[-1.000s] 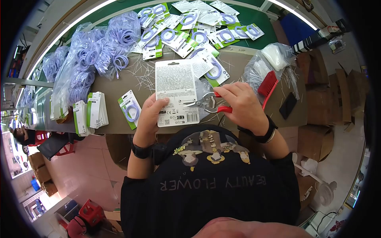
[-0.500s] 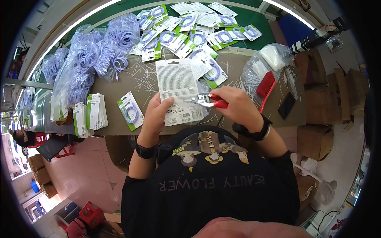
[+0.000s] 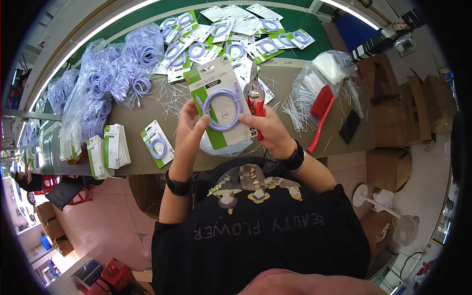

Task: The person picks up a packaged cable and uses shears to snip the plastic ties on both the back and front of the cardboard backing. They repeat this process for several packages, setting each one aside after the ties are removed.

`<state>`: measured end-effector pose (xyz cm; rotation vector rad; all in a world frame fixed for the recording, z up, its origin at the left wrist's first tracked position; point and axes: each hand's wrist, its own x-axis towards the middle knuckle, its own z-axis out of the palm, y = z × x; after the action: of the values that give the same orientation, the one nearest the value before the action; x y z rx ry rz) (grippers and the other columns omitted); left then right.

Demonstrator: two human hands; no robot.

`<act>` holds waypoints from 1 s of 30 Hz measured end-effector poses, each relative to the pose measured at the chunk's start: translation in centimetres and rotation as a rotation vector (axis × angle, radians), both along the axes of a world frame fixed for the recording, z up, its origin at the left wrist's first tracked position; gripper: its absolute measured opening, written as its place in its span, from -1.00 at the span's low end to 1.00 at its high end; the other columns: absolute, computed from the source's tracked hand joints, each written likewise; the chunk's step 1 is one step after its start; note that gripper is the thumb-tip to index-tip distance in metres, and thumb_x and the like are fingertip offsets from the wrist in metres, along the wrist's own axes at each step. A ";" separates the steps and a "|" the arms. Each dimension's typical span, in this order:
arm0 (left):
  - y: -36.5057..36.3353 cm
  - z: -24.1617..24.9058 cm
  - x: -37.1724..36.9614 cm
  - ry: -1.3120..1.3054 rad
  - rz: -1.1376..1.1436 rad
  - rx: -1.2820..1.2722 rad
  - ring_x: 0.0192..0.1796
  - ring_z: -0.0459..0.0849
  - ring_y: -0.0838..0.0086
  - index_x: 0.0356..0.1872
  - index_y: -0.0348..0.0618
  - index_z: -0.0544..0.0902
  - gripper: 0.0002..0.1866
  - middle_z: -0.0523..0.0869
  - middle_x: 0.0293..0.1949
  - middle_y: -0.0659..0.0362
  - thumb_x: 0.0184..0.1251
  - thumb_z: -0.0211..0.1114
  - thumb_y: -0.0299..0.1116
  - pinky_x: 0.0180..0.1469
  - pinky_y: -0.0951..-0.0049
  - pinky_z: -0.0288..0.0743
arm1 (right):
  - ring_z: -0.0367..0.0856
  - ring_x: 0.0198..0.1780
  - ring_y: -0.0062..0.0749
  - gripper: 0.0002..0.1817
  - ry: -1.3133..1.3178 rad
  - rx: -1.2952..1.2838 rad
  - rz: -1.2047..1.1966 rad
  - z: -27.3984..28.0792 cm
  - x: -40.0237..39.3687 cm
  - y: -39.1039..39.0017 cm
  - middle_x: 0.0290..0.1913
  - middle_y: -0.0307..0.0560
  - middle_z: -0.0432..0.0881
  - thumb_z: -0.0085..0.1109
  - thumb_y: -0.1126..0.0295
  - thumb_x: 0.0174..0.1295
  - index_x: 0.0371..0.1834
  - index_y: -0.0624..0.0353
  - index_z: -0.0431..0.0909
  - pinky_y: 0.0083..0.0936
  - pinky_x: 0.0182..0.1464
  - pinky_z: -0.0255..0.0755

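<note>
In front of my chest, a green-and-white card with a coiled lilac USB-C cable [image 3: 212, 112] on it faces me, tilted slightly. My left hand [image 3: 191, 132] grips the card's lower left edge, thumb on the front. My right hand [image 3: 270, 130] pinches the lower right edge with its thumb while holding red-handled pliers [image 3: 259, 105], their metal jaws pointing up beside the card. The fingers behind the card are hidden. Below the card lies a clear plastic bag [image 3: 223, 147]. Another carded cable [image 3: 158, 142] lies on the table to the left.
Carded cables [image 3: 196, 49] cover the back. Bagged lilac cables [image 3: 105, 73] and stacked cards [image 3: 115, 147] stand left. White zip ties [image 3: 301, 114], a red brush [image 3: 323, 104], a black phone [image 3: 349, 129] and a bag of white ties [image 3: 330, 69] lie right.
The card has been turned over from its printed back to its cable side. The pliers have moved from across the card to upright at its right, and my right thumb now touches the card.
</note>
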<state>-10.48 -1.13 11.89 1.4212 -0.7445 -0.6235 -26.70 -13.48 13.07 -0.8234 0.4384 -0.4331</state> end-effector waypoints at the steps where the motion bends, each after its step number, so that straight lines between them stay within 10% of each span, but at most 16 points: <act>1: 0.1 -0.4 -0.2 0.267 -0.085 -0.037 0.18 0.49 0.43 0.29 -0.30 0.27 -0.54 0.50 0.15 0.08 0.40 0.10 -0.44 0.20 0.38 0.36 | 0.53 0.05 -0.52 -0.46 0.000 0.004 0.002 -0.2 0.0 0.1 0.04 -0.08 0.56 0.32 0.37 0.15 0.16 0.36 0.36 -0.53 0.09 0.43; 3: 0.1 -0.8 -0.5 0.796 -0.257 -0.113 0.15 0.50 0.44 0.27 -0.28 0.29 -0.57 0.51 0.13 0.10 0.43 0.07 -0.43 0.19 0.38 0.38 | 0.56 0.00 -0.48 -0.52 0.041 -0.057 -0.018 -0.6 0.1 0.4 0.00 -0.06 0.59 0.31 0.35 0.15 0.10 0.30 0.42 -0.50 0.03 0.46; 5: 0.1 -0.4 -0.5 0.795 -0.241 -0.128 0.14 0.50 0.44 0.26 -0.27 0.30 -0.58 0.52 0.12 0.10 0.44 0.07 -0.42 0.19 0.38 0.38 | 0.58 -0.02 -0.46 -0.56 0.062 -0.085 -0.027 -0.5 0.0 0.5 -0.03 -0.05 0.61 0.31 0.34 0.15 0.07 0.28 0.44 -0.49 -0.01 0.48; 12: 0.8 -0.6 1.0 0.620 -0.086 -0.148 0.09 0.51 0.47 0.24 -0.27 0.32 -0.61 0.52 0.08 0.13 0.45 0.06 -0.40 0.18 0.43 0.38 | 0.57 -0.10 -0.24 -0.47 0.589 -1.666 -0.002 4.3 -2.9 -0.6 -0.13 -0.07 0.61 0.39 0.33 -0.04 0.05 0.20 0.49 -0.35 -0.02 0.39; 27: 1.3 0.9 -0.9 -0.356 0.006 0.154 0.02 0.53 0.46 0.17 -0.30 0.35 -0.67 0.51 0.08 0.10 0.46 0.03 -0.40 0.10 0.47 0.38 | 0.57 -0.19 -0.20 -0.50 0.795 -1.997 0.175 4.3 -2.4 0.4 -0.23 -0.07 0.60 0.39 0.33 -0.10 -0.04 0.19 0.51 -0.32 -0.13 0.38; 30: 0.8 -0.6 -0.2 0.156 0.014 -0.037 0.04 0.54 0.43 0.18 -0.28 0.33 -0.67 0.51 0.09 0.08 0.47 0.02 -0.40 0.10 0.42 0.42 | 0.59 -0.21 -0.18 -0.55 0.753 -1.858 0.208 3.6 -2.5 -0.7 -0.25 -0.04 0.61 0.37 0.32 -0.05 -0.06 0.20 0.52 -0.31 -0.14 0.42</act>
<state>-10.68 -0.36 11.31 1.3263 -0.6190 -0.6979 -29.18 -14.19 16.69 -2.8594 0.5615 -0.2171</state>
